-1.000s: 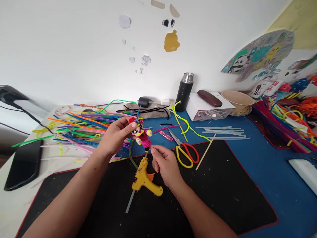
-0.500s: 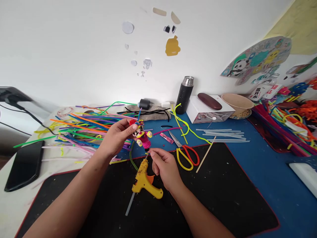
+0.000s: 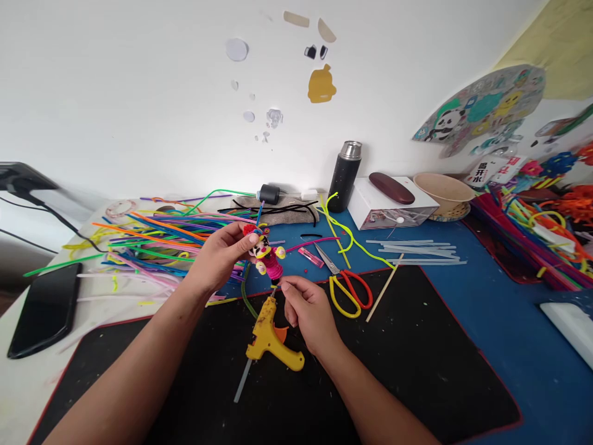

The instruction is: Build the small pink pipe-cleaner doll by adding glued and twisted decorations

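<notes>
My left hand (image 3: 217, 258) pinches the head of a small pipe-cleaner doll (image 3: 267, 254) with a pink body, yellow arms and a red top, holding it above the desk. Just below the doll's lower end, my right hand (image 3: 306, 309) has its fingers curled with thumb and forefinger pinched; what they hold is too small to make out. A yellow hot glue gun (image 3: 270, 334) lies on the black mat (image 3: 417, 371) directly under both hands, with a clear glue stick protruding from its back.
A heap of coloured pipe cleaners (image 3: 152, 241) spreads at left, near a black phone (image 3: 44, 308). Red-and-yellow scissors (image 3: 345, 281), a wooden stick (image 3: 384, 287) and clear glue sticks (image 3: 417, 250) lie at right. A black flask (image 3: 345, 175), white box (image 3: 391, 204) and bowl (image 3: 445, 190) stand behind.
My right hand has crept slightly up towards the doll's lower end. The left hand and the doll have stayed almost in place.
</notes>
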`<action>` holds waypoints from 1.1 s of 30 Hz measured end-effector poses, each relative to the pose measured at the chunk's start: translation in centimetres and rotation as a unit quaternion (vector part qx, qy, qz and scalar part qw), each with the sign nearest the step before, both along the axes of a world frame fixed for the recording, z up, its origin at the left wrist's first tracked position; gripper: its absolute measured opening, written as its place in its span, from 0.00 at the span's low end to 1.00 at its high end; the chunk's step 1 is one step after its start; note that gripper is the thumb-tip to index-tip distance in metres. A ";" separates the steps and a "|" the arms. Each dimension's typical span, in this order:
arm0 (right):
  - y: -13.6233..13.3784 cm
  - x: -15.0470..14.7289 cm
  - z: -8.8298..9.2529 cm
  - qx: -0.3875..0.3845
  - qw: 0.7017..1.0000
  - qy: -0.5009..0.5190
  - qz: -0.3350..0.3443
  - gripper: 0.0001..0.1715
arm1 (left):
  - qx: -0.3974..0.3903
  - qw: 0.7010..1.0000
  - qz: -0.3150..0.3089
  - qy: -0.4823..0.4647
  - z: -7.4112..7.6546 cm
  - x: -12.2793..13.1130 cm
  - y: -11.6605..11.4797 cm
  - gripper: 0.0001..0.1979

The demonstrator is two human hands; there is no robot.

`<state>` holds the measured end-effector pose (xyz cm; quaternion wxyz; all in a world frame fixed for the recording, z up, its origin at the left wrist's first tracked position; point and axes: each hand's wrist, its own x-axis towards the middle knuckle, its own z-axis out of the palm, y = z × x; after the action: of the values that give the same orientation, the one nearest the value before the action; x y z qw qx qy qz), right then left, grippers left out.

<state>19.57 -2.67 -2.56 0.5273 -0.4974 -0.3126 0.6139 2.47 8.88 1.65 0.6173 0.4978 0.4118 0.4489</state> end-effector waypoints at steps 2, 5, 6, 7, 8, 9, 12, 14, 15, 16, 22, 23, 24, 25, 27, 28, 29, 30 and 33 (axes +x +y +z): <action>0.0 0.0 0.0 0.000 1.000 -0.001 0.001 0.21 | 0.002 1.000 -0.002 0.001 0.0 0.0 0.0 0.19; 0.1 0.0 0.1 -0.001 1.000 -0.002 -0.001 0.21 | 0.007 1.000 -0.006 0.002 0.0 0.0 -0.1 0.19; 0.1 0.0 0.1 0.000 1.000 -0.003 -0.001 0.21 | 0.008 1.000 -0.006 0.001 0.0 0.0 -0.1 0.19; 0.1 0.0 0.2 0.000 1.000 -0.004 -0.001 0.20 | 0.008 1.000 -0.007 0.001 0.0 0.0 -0.1 0.19; 0.1 0.0 0.2 0.000 1.000 -0.006 0.000 0.20 | 0.006 1.000 -0.007 0.001 -0.1 0.1 -0.1 0.19; 0.1 0.0 0.2 0.000 1.000 -0.007 0.001 0.20 | 0.004 1.000 -0.006 0.001 -0.1 0.1 -0.1 0.19; 0.0 0.0 0.2 0.000 1.000 -0.008 0.003 0.21 | -0.002 1.000 -0.001 0.001 -0.1 0.0 0.0 0.20; 0.0 0.0 0.1 0.004 1.000 -0.008 0.003 0.21 | -0.004 1.000 0.004 -0.003 -0.1 -0.1 0.1 0.20; 0.0 0.0 0.1 0.006 1.000 -0.009 0.003 0.21 | -0.003 1.000 0.007 -0.006 0.0 -0.2 0.1 0.20; 0.0 0.1 0.1 0.009 1.000 -0.010 0.005 0.21 | -0.002 1.000 0.010 -0.008 0.0 -0.2 0.1 0.20; 0.0 0.1 0.1 0.013 1.000 -0.016 0.014 0.20 | 0.008 1.000 0.019 0.005 0.3 -0.4 0.1 0.21; 0.0 0.1 0.0 0.013 1.000 -0.014 0.014 0.20 | 0.007 1.000 0.019 0.007 0.4 -0.3 0.1 0.21; -0.1 0.1 -0.1 0.013 1.000 -0.013 0.015 0.20 | 0.005 1.000 0.019 0.009 0.5 -0.2 0.0 0.22; -0.1 0.1 -0.2 0.013 1.000 -0.011 0.015 0.20 | 0.003 1.000 0.018 0.010 0.5 -0.1 0.0 0.22; -0.1 0.1 -0.3 0.014 1.000 -0.008 0.015 0.20 | 0.001 1.000 0.015 0.009 0.6 0.1 -0.1 0.22; -0.1 0.0 -0.3 0.014 1.000 -0.008 0.015 0.20 | 0.001 1.000 0.013 0.008 0.7 0.1 -0.2 0.22; -0.1 0.0 -0.4 0.014 1.000 -0.007 0.014 0.20 | 0.000 1.000 0.011 0.007 0.7 0.2 -0.2 0.22; -0.1 0.0 -0.3 0.014 1.000 -0.006 0.014 0.20 | 0.000 1.000 0.009 0.006 0.6 0.2 -0.2 0.21; -0.1 0.0 -0.1 0.010 1.000 -0.008 0.009 0.20 | 0.000 1.000 0.007 -0.001 0.4 0.1 -0.1 0.21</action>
<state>19.59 -2.78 -2.63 0.5242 -0.4938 -0.3279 0.6115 2.61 8.78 2.03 0.6146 0.4946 0.4144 0.4538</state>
